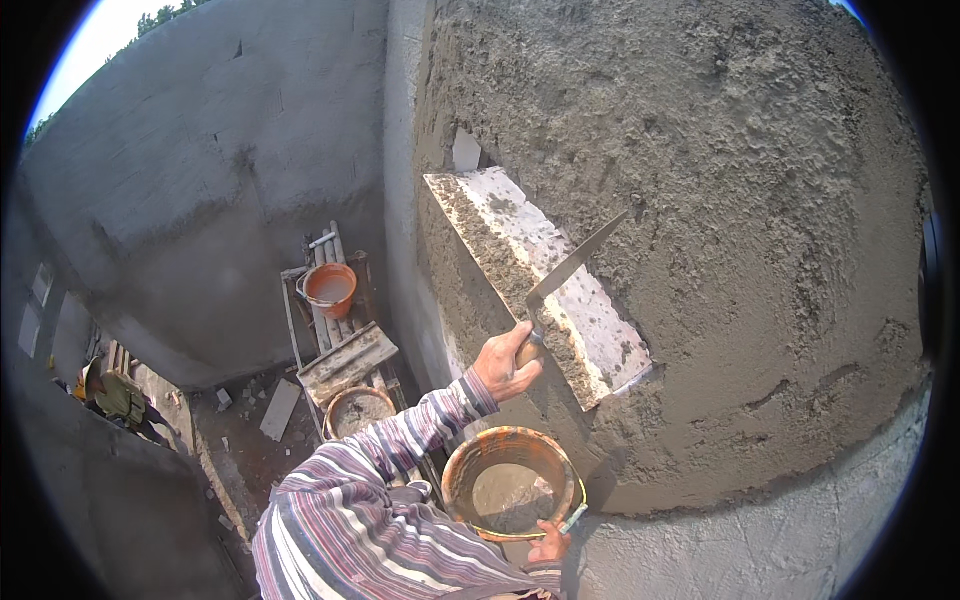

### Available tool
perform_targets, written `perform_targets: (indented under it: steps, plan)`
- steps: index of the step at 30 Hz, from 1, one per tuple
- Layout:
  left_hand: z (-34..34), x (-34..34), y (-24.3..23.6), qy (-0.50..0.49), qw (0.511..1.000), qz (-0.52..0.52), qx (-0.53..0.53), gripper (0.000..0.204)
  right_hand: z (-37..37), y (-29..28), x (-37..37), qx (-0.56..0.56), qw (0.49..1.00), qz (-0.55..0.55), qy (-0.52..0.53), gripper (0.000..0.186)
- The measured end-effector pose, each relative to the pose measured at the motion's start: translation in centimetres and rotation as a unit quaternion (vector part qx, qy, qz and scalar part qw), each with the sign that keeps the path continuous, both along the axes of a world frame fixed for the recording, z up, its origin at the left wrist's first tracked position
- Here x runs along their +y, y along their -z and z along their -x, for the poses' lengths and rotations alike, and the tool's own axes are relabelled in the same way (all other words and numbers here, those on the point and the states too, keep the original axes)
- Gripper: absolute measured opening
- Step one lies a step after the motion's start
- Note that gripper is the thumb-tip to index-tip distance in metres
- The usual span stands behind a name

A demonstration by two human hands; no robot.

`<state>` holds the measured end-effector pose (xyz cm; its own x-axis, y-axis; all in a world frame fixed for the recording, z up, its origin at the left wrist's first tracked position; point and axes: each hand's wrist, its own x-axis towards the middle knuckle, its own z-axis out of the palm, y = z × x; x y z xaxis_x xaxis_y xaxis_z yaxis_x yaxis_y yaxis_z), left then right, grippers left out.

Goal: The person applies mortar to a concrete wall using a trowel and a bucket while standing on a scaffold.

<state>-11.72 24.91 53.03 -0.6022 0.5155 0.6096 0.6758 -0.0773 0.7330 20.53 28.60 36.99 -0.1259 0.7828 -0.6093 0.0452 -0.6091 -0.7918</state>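
Trowel (576, 268) — stiff, probably light — is best held by its handle (531, 350), gripped by left fingers (517, 336); bucket handle (574, 517) by right fingers (548, 542).

2 bare hands show, 1 left hand (505, 365) and 1 right hand (548, 543), along with 1 trowel (578, 262). There are 3 buckets: 1 near bucket (537, 452), 1 middle bucket (338, 400) farther to the left, and 1 far bucket (338, 310). Of flat pieces, 3 are large: 1 speckled board (585, 318) at the right wall (750, 200), 1 plank (350, 366) at left, and 1 pale slab (281, 410) farther left. 1 pole platform (327, 252) stands at left; its poles overlap too much to count. 1 other person (122, 400) is at far left. The rubble bits are too small to count
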Motion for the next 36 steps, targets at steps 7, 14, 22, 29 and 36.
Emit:
perform_targets:
  steps: [7,14,22,29,36]
  plan:
    - [-12.9,-15.5,11.8,0.132,0.809,0.569,-0.056,0.044,-2.7,1.9,3.1,0.062,0.991,-0.020,-0.113,0.047]
    - [-13.2,-10.0,17.3,0.209,0.668,0.714,-0.013,0.036,-3.1,-3.7,3.7,0.062,0.963,-0.133,-0.227,0.029]
    - [-13.9,-11.4,20.3,0.370,0.586,0.515,-0.505,0.026,-1.7,-4.8,2.6,0.112,0.928,-0.168,-0.313,0.040]
    - [-18.8,-15.7,20.1,0.397,0.544,0.262,-0.691,0.027,-1.9,-3.9,2.4,0.127,0.948,-0.107,-0.270,0.035]
    - [-18.9,-16.9,13.4,0.314,0.622,0.202,-0.689,0.026,-2.1,-4.2,3.7,0.067,0.976,-0.040,-0.204,0.028]
